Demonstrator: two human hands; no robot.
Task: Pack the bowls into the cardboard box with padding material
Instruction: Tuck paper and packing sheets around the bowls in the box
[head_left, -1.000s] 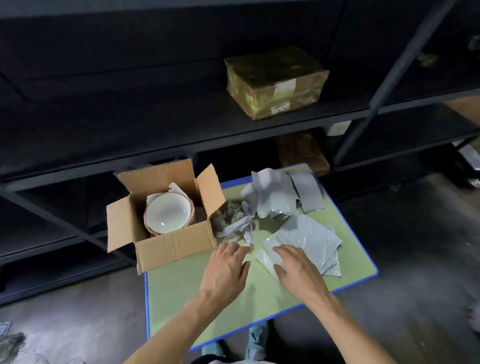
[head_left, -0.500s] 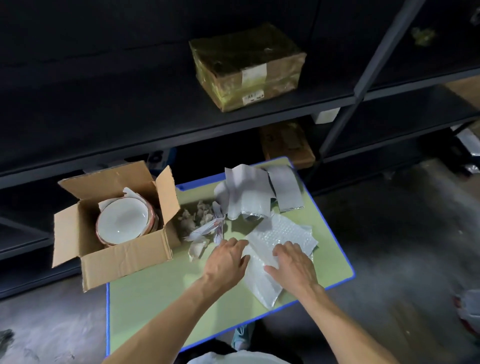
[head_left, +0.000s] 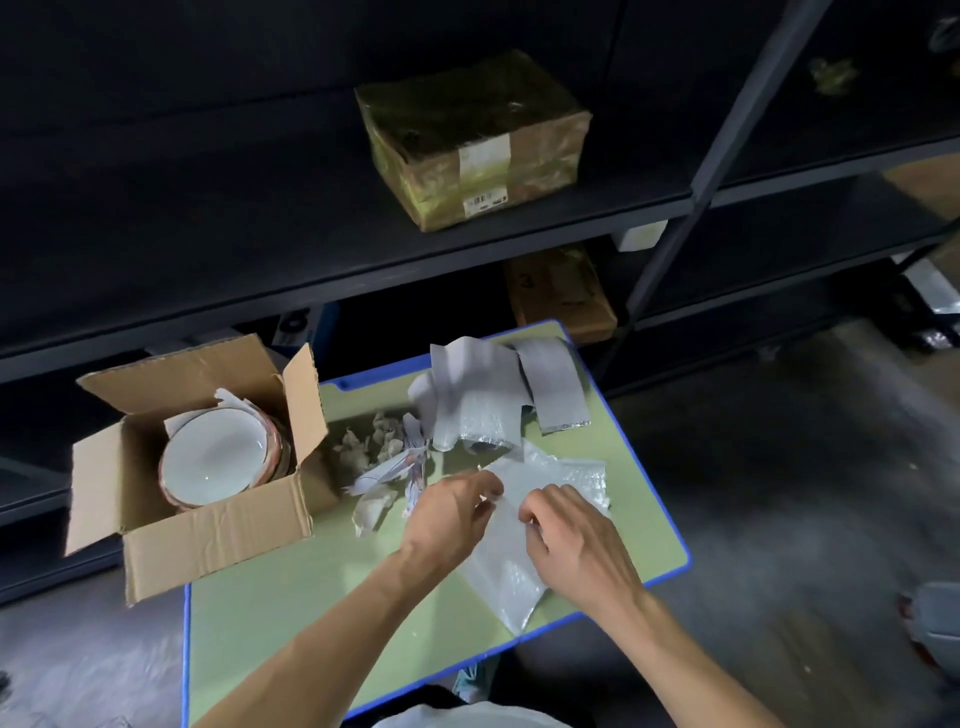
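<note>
Pretty dim spot, most of the light fell on the green bench (head_left: 291, 597) with its blue edging. Behind it stood dark metal shelving (head_left: 311, 234), nearly black, with a grey upright post (head_left: 727, 130) slanting through the right side. One shelf carried a taped brown parcel (head_left: 472, 140) with a label, and a lower shelf had another cardboard carton (head_left: 561, 296). The floor (head_left: 779, 467) was grey, scuffed concrete.

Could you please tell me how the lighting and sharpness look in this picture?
Head view, the shelving is nearly black; head view, the green table, cardboard box and bowl are evenly lit, a small glare spot inside the bowl; head view, the left hand, right hand and bubble wrap sheet are softened by motion blur.
</note>
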